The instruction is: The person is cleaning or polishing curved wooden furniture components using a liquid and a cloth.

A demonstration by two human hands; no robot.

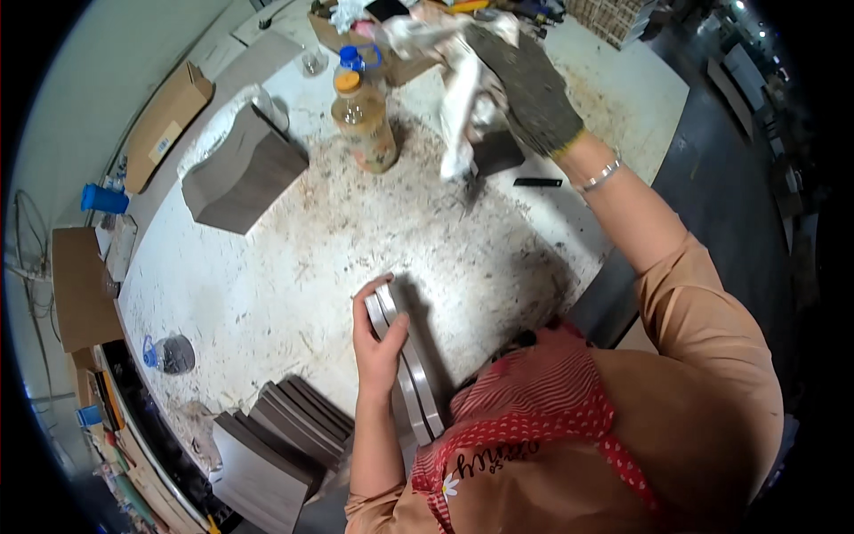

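My bare left hand [378,347] is closed round a pair of slim, slightly curved grey panels [416,383] standing on edge at the front of the table, its thumb on the near side. At the far side, my right hand [529,89], in a dark grey work glove with a yellow cuff edge, grips a crumpled white cloth [458,116]. The cloth hangs down beside a small dark block [496,153]. A short black strip-like tool [538,182] lies close to the gloved wrist.
The worn white table [311,258] carries a yellow-capped bottle [365,125], a stack of curved grey pieces [245,173] and a small blue-capped bottle [171,354]. More grey panels [294,423] stand near the front left edge. A cardboard box [414,67] sits at the back.
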